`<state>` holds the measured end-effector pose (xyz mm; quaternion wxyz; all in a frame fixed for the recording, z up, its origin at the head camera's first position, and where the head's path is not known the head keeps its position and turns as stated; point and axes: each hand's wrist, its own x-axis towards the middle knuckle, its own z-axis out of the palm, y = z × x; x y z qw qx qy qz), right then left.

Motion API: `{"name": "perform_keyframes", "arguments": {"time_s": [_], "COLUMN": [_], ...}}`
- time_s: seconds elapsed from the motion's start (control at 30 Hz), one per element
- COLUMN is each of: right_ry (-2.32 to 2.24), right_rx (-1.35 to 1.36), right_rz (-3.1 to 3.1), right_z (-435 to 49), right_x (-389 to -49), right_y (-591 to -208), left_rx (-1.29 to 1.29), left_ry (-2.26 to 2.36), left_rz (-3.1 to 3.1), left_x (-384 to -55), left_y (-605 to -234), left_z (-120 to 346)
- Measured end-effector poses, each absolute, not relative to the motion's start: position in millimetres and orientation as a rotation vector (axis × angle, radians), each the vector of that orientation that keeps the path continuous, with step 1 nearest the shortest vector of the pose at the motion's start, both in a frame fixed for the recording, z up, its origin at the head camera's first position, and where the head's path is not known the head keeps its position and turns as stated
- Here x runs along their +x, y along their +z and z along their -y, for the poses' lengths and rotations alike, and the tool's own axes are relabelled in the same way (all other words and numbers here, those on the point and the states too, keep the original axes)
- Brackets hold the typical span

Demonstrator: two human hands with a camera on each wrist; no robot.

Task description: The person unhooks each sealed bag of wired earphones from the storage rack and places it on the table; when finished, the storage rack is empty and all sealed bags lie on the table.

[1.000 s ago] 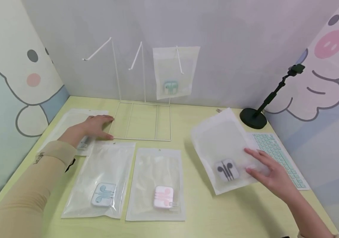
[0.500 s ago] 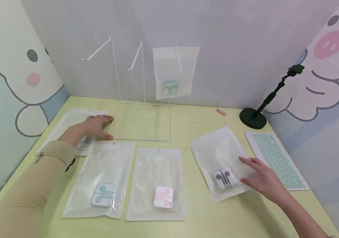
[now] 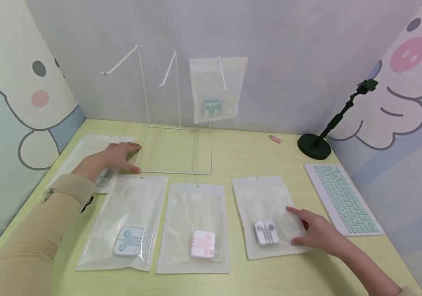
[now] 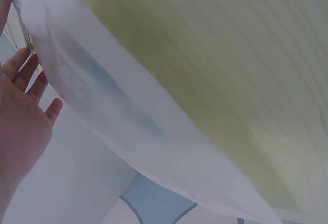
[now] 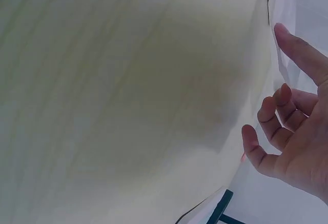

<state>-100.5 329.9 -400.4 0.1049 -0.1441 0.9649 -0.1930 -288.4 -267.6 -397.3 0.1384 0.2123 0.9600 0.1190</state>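
In the head view, my left hand (image 3: 118, 157) reaches over a frosted zip bag (image 3: 85, 150), its straight fingertips and thumb touching the left side of a white wire display rack (image 3: 175, 173). My right hand (image 3: 316, 231) pinches the right edge of another frosted bag (image 3: 260, 197), which lies nearly flat; dark-grey earphones in a white case (image 3: 266, 232) show inside. Two more bags lie between the hands: one with blue earphones (image 3: 129, 241), one with pink earphones (image 3: 203, 244). A bag with green earphones (image 3: 212, 108) hangs on the rack's right hook.
To the right lies a white keyboard with mint keys (image 3: 345, 199). Behind it stands a black phone stand (image 3: 314, 146), with a small pink USB stick (image 3: 275, 139) to its left. The rack's left hook (image 3: 121, 61) and middle hook (image 3: 168, 70) stick out towards me.
My right hand has lowered the bag with dark-grey earphones onto the table, moving left and nearer while the bag straightened. The USB stick and keyboard came into fuller view. My left hand stayed put.
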Motion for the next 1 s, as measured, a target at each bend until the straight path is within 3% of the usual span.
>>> {"name": "perform_keyframes", "arguments": {"time_s": [0.2, 1.0], "right_ry": [-0.495, -0.329], "right_rx": [-0.352, -0.513], "right_rz": [-2.727, -2.828], "right_z": [-326, -324], "right_x": [-98, -98], "right_y": [-402, -384], "left_rx": [0.612, 0.594], "left_ry": [0.337, 0.351], "left_rz": [-2.779, -2.772], "left_x": [-289, -288], "left_y": [-398, -397], "left_z": [268, 268]}}
